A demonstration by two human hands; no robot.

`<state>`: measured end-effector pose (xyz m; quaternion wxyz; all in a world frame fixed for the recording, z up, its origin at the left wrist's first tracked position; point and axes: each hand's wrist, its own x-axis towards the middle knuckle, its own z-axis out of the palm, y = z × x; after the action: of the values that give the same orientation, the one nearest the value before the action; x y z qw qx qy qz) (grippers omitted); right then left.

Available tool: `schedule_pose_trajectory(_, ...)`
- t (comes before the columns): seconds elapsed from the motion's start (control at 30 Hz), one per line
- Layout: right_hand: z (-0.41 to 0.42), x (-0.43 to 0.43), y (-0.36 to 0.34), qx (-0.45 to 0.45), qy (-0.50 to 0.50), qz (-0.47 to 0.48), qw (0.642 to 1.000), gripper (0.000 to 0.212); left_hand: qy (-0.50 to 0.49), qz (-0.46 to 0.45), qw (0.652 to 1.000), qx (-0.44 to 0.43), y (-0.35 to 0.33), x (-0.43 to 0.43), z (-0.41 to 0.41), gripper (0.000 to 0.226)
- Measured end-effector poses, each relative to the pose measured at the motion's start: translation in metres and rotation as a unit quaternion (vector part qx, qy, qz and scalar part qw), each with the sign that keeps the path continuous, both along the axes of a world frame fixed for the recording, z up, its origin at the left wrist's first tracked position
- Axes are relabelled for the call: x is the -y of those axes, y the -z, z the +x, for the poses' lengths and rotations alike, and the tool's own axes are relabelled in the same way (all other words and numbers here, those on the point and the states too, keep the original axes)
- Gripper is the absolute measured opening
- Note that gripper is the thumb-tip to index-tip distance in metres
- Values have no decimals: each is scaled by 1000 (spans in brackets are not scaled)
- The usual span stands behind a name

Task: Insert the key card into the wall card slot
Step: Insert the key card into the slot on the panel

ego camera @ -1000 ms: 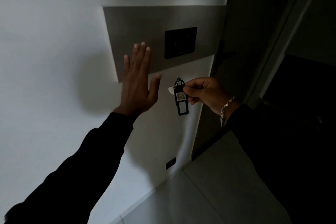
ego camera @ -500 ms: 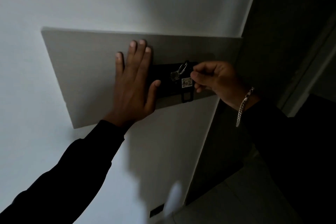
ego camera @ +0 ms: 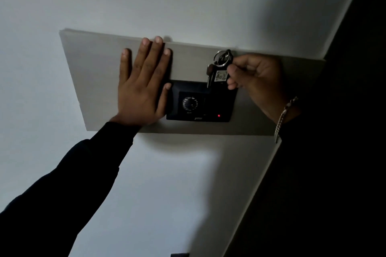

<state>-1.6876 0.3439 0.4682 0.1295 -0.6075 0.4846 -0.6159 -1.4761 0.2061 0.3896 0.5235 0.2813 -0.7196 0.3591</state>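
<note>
A black wall card slot unit [ego camera: 200,101] with a round dial and a small red light sits on a grey wall panel [ego camera: 92,73]. My right hand [ego camera: 253,78] pinches the black key card [ego camera: 221,78], which bears a white label and a metal ring with a key. The card stands upright at the unit's top right edge; its lower end blends into the dark unit, so I cannot tell how deep it sits. My left hand [ego camera: 142,85] lies flat and spread on the panel, thumb touching the unit's left side.
A white wall [ego camera: 167,183] surrounds the panel. A dark door or frame [ego camera: 334,152] fills the right side. A small dark outlet [ego camera: 179,254] shows at the bottom edge. A metal bracelet [ego camera: 282,119] hangs on my right wrist.
The view has closed in on the panel. My right hand lifted the key card from in front of the unit to its top edge. My left hand stayed flat on the panel.
</note>
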Motion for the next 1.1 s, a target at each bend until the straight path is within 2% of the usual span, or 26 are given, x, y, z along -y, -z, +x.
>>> schedule_pose_trajectory(0.1, -4, 5, 7, 6, 0, 6, 1000, 13, -38, -11, 999, 15, 2, 3, 2, 64)
schedule_pose_trajectory(0.23, -10, 7, 21, -2, 10, 19, 1000, 11, -66, -26, 997, 32, 3, 6, 8, 65)
schedule_pose_trajectory(0.4, -20, 9, 24, -57, 61, 29, 996, 18, -71, -38, 996, 26, 2, 8, 9, 64)
schedule_pose_trajectory(0.47, -23, 4, 14, -91, 73, 13, 993, 27, -70, -42, 996, 24, 2, 9, 9, 64)
schedule_pose_trajectory(0.53, -22, -4, -3, -191, 77, -25, 978, 37, -74, -48, 996, 22, 2, 11, 8, 63)
schedule_pose_trajectory(0.63, -12, -8, -28, -380, 81, -56, 920, 42, -77, -52, 996, 14, 2, 12, 7, 62)
schedule_pose_trajectory(0.77, 8, -4, -36, -487, 107, -62, 865, 21, -75, -42, 996, 25, 3, 13, 10, 63)
schedule_pose_trajectory(0.87, 12, 0, -36, -477, 118, -81, 867, 12, -74, -28, 997, 11, 0, 13, 13, 68)
schedule_pose_trajectory(0.97, 14, -1, -31, -384, 112, -104, 911, 9, -70, -16, 997, -11, -2, 13, 19, 71)
schedule_pose_trajectory(1.1, 17, -1, -24, -301, 104, -122, 940, 10, -63, -11, 998, -19, -4, 12, 21, 71)
